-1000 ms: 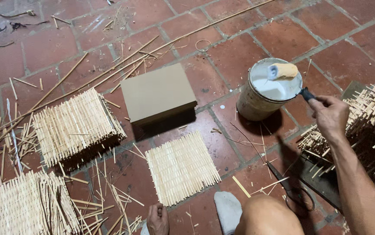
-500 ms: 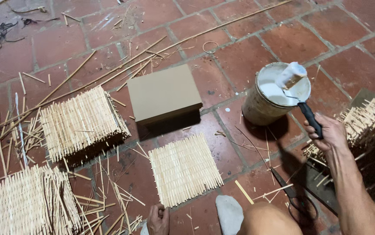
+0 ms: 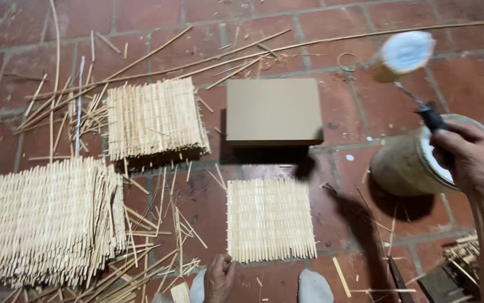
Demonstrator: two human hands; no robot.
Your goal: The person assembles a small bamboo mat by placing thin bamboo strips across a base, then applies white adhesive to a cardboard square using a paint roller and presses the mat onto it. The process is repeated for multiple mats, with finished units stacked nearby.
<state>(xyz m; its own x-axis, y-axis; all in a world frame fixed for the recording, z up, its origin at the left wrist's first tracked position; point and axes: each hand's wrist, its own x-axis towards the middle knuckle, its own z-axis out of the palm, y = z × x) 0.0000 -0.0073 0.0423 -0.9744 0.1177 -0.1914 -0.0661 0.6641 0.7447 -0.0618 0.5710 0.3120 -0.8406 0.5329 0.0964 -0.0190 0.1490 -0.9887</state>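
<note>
My right hand point(image 3: 469, 154) grips the black handle of a small paint roller point(image 3: 404, 55), whose white-coated head is lifted in the air above and behind a round bucket point(image 3: 402, 165) of white liquid. My left hand point(image 3: 219, 276) rests on the brick floor at the near left corner of a single woven bamboo mat point(image 3: 269, 220); whether it pinches the mat's edge I cannot tell. Just beyond that mat lies a flat brown cardboard block point(image 3: 274, 110).
Two stacks of woven bamboo mats lie to the left, one stack point(image 3: 155, 119) farther off and a bigger stack point(image 3: 51, 220) nearer. Loose bamboo strips point(image 3: 157, 235) litter the red brick floor. More bamboo pieces point(image 3: 460, 258) sit at the lower right.
My right hand has lifted the roller out of the bucket and raised it up and away. The view has shifted so everything sits further right.
</note>
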